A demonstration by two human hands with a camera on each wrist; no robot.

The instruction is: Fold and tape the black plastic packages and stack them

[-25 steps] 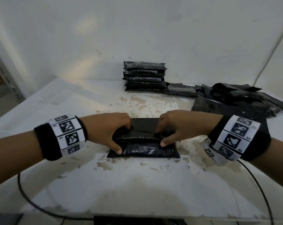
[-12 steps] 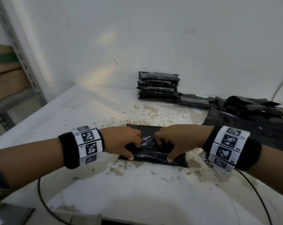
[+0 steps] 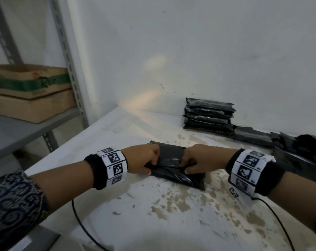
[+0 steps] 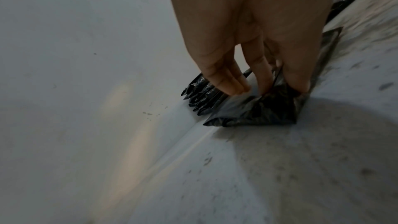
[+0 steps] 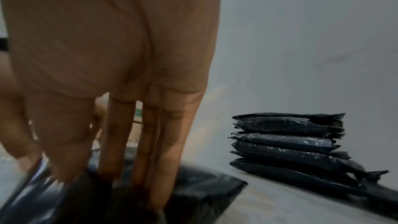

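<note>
Your left hand (image 3: 143, 161) has its fingers curled down onto the left end of the black package (image 3: 173, 166), with the thumb tucked under the near edge, so it pinches the plastic flap rather than lying flat on it. Your right hand (image 3: 197, 161) mirrors this at the right end, fingers bent over the top and thumb at the near side. Holding both ends at once looks meant to keep the fold line straight across the package, so that the flap cannot spring open before tape goes on.

In the left wrist view your fingertips (image 4: 232, 88) press a pulled-up corner of plastic down against the bundle, which sits flat on the worktop (image 3: 171, 223). The right wrist view is blurred around your fingers (image 5: 163, 151), so the exact grip there is hard to read, though they do reach down into the black film.

The package lies in the middle of the stained worktop, just in front of you and turned at a slight angle. Well beyond it, against the wall, stands the stack of finished packages (image 3: 208, 115), where this one probably belongs once sealed. To its right sprawls a loose pile of unfolded bags (image 3: 298, 144). No tape is visible in any view. A shelf (image 3: 23, 127) with cardboard boxes (image 3: 30, 91) stands to your left.
</note>
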